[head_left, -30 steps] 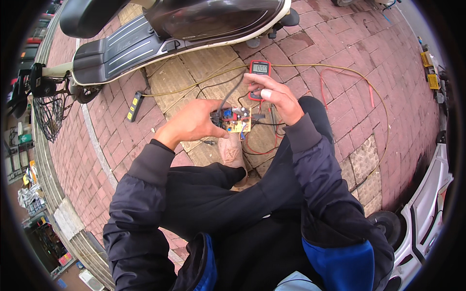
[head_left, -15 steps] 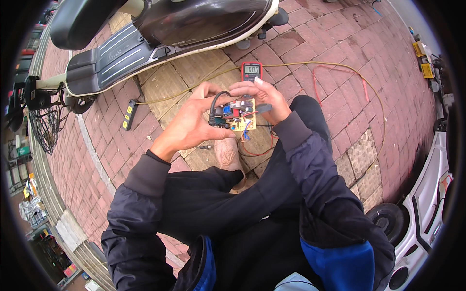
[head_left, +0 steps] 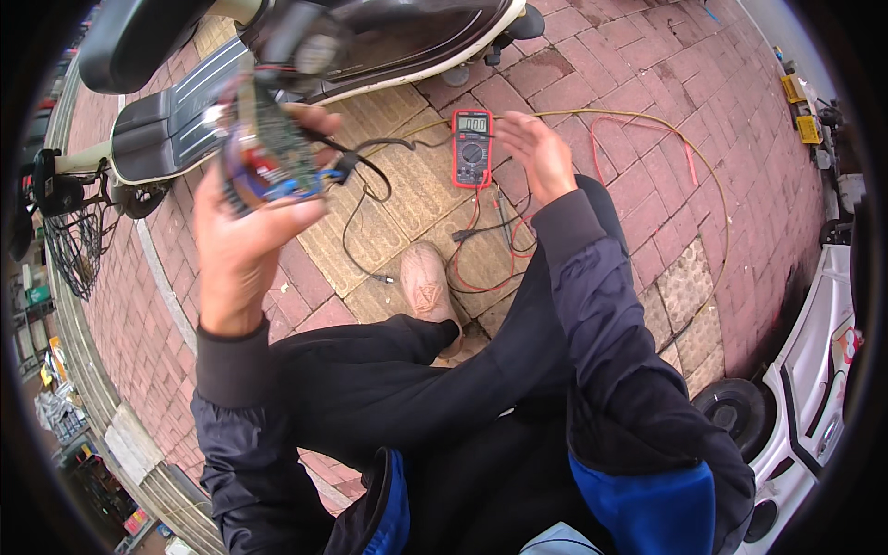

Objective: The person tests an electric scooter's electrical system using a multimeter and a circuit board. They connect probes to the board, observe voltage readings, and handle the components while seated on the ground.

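Observation:
My left hand (head_left: 242, 227) grips a circuit board (head_left: 277, 153) by its edges, thumb in front and fingers behind. The board is tilted and smeared by motion; red and blue parts show on it. Beside its upper end is a dark round thing (head_left: 310, 51), too blurred to name. A black cable (head_left: 375, 143) trails from near the board over the paving. My right hand (head_left: 541, 153) is empty, fingers stretched out, just right of a red multimeter (head_left: 473, 150) with a lit display. Red and black test leads (head_left: 481, 277) lie coiled below the meter.
A parked scooter (head_left: 379, 46) stands at the far left, close behind the board. A yellow cord (head_left: 638, 117) curves across the brick paving to the right. My shoe (head_left: 425, 282) rests between my hands. A white vehicle (head_left: 805, 398) with a black wheel stands at right.
My left hand has carried the board left and up, turning it on its side. My right hand has come off the board and opened. The meter and cables are now uncovered.

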A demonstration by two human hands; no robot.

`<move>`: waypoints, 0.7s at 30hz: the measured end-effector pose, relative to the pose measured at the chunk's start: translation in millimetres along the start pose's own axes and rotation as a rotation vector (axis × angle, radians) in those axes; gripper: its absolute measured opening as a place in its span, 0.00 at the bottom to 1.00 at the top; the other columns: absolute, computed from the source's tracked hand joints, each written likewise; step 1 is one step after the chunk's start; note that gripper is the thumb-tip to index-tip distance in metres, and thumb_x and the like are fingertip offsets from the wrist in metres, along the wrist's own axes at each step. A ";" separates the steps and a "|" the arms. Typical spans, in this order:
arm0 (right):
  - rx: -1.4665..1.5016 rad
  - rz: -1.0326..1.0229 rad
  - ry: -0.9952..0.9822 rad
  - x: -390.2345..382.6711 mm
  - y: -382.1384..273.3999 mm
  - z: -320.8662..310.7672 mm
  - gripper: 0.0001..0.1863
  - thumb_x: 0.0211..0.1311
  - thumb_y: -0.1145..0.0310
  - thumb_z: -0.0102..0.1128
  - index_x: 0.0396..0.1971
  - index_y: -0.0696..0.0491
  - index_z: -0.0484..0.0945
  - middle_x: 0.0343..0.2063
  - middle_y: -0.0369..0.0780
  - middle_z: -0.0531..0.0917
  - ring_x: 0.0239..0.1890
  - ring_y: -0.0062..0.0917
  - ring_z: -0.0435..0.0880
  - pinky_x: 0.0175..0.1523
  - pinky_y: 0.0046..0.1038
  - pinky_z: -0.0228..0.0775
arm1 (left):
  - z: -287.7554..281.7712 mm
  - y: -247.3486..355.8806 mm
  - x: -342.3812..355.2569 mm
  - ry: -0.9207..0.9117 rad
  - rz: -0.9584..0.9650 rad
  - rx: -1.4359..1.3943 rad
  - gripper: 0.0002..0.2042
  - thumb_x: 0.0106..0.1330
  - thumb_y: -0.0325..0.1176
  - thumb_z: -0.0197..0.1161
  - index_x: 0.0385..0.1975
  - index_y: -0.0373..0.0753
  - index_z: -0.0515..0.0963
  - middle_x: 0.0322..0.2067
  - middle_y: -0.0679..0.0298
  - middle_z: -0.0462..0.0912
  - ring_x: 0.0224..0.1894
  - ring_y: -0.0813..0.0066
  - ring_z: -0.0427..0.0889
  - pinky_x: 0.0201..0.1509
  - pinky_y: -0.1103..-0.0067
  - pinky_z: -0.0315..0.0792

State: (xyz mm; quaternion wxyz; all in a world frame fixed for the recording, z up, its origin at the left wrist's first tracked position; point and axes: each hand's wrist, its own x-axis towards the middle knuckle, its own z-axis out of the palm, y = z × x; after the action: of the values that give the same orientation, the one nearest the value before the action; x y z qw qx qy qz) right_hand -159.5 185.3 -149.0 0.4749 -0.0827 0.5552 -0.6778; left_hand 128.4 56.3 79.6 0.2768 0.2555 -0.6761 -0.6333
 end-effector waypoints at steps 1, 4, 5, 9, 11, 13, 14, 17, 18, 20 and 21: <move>-0.006 -0.020 0.113 9.1 1.2 -13.4 0.24 0.79 0.60 0.45 0.61 0.62 0.79 0.59 0.48 0.84 0.61 0.36 0.83 0.71 0.39 0.70 | -7.2 7.4 -6.4 0.026 0.095 -0.028 0.38 0.54 0.35 0.75 0.68 0.30 0.70 0.64 0.47 0.77 0.68 0.48 0.77 0.75 0.58 0.69; -0.099 -0.024 0.221 41.6 22.8 -38.6 0.20 0.73 0.62 0.56 0.55 0.60 0.81 0.53 0.46 0.87 0.54 0.34 0.87 0.62 0.35 0.75 | -26.5 36.7 -41.2 0.170 0.199 -0.077 0.42 0.57 0.39 0.77 0.71 0.30 0.65 0.68 0.44 0.72 0.74 0.41 0.69 0.81 0.46 0.56; -0.241 -0.061 0.248 55.7 35.2 -41.7 0.21 0.71 0.61 0.60 0.53 0.62 0.82 0.51 0.47 0.88 0.52 0.35 0.87 0.60 0.35 0.75 | -31.7 42.3 -50.8 0.165 0.263 -0.072 0.43 0.59 0.40 0.76 0.72 0.30 0.64 0.69 0.43 0.70 0.75 0.40 0.66 0.82 0.44 0.52; -0.748 -0.111 0.405 80.1 91.2 -57.6 0.24 0.61 0.57 0.70 0.44 0.66 0.84 0.43 0.51 0.90 0.48 0.37 0.89 0.53 0.35 0.76 | -40.4 50.5 -82.5 0.563 0.351 -0.198 0.43 0.64 0.41 0.73 0.74 0.26 0.60 0.74 0.39 0.63 0.79 0.38 0.57 0.84 0.39 0.40; -0.839 -0.047 0.440 86.1 111.2 -56.8 0.28 0.57 0.54 0.74 0.41 0.68 0.84 0.40 0.54 0.89 0.48 0.40 0.89 0.52 0.36 0.77 | -41.4 54.3 -90.0 0.654 0.364 -0.220 0.46 0.63 0.43 0.75 0.74 0.25 0.57 0.73 0.37 0.63 0.79 0.33 0.57 0.82 0.36 0.41; -0.802 0.099 0.435 88.1 124.2 -48.2 0.32 0.53 0.51 0.78 0.39 0.69 0.84 0.39 0.56 0.89 0.48 0.42 0.89 0.53 0.38 0.77 | -40.4 56.8 -93.2 0.708 0.395 -0.218 0.45 0.65 0.43 0.73 0.75 0.25 0.57 0.75 0.36 0.60 0.79 0.33 0.56 0.83 0.36 0.40; -0.839 0.102 0.383 89.2 127.7 -40.5 0.33 0.52 0.49 0.80 0.40 0.69 0.84 0.40 0.57 0.89 0.48 0.43 0.89 0.53 0.39 0.77 | -38.2 57.3 -94.9 0.724 0.405 -0.236 0.46 0.65 0.43 0.73 0.75 0.25 0.55 0.76 0.36 0.58 0.79 0.32 0.56 0.82 0.36 0.40; -0.941 0.147 0.344 82.7 138.5 -9.1 0.47 0.44 0.41 0.84 0.51 0.68 0.79 0.48 0.58 0.87 0.53 0.47 0.88 0.59 0.42 0.77 | -31.2 57.3 -98.7 0.760 0.379 -0.248 0.47 0.65 0.44 0.74 0.76 0.25 0.54 0.76 0.36 0.59 0.79 0.32 0.56 0.82 0.36 0.41; -1.051 0.164 0.332 78.5 142.1 1.1 0.50 0.43 0.42 0.85 0.56 0.65 0.74 0.53 0.58 0.83 0.58 0.50 0.83 0.62 0.43 0.75 | -30.7 56.3 -98.1 0.775 0.366 -0.205 0.48 0.65 0.44 0.75 0.76 0.26 0.53 0.75 0.37 0.60 0.78 0.32 0.57 0.81 0.35 0.43; -1.200 0.195 0.347 69.8 150.1 18.1 0.56 0.40 0.42 0.87 0.62 0.62 0.66 0.60 0.56 0.77 0.65 0.53 0.76 0.67 0.45 0.72 | -30.0 53.5 -96.4 0.699 0.314 -0.152 0.48 0.64 0.43 0.76 0.77 0.27 0.54 0.75 0.37 0.61 0.78 0.33 0.59 0.81 0.36 0.46; -1.246 0.209 0.365 66.3 154.7 24.9 0.59 0.38 0.42 0.88 0.63 0.61 0.64 0.61 0.55 0.75 0.66 0.52 0.73 0.68 0.46 0.71 | -30.2 52.0 -94.7 0.723 0.294 -0.171 0.48 0.63 0.42 0.76 0.77 0.28 0.54 0.74 0.37 0.61 0.77 0.33 0.60 0.80 0.36 0.47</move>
State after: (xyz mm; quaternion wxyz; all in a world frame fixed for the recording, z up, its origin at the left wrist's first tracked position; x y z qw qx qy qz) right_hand -93.8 130.2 -295.9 0.2995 -0.1716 0.9205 -0.1830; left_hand 217.6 104.1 128.0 0.6048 0.3384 -0.5093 -0.5103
